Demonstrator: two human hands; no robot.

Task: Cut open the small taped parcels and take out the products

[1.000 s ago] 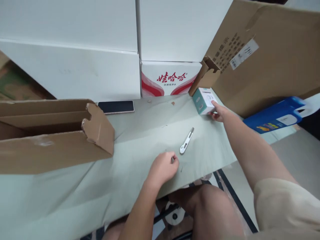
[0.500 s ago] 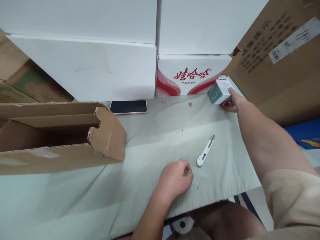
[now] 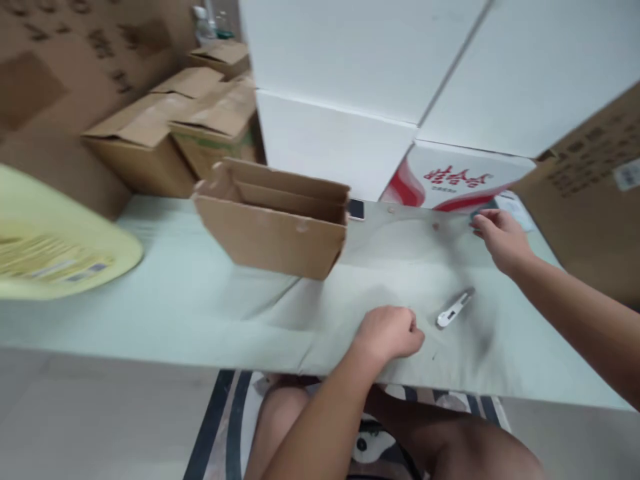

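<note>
Right hand [image 3: 500, 239] has let go of the small white-and-teal cardboard box [image 3: 518, 209].
Box at its one o'clock; fingers bunched, pinch unclear. Left hand [image 3: 393, 331] stays curled.

Matt brown cardboard carton [image 3: 270, 240], creased matt cloth [image 3: 175, 300], smooth plastic-looking cutter [image 3: 451, 313] with metal blade [image 3: 469, 293].

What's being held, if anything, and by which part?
I see nothing in the left hand. The right hand hides part of the small box, so I can't tell.
</note>
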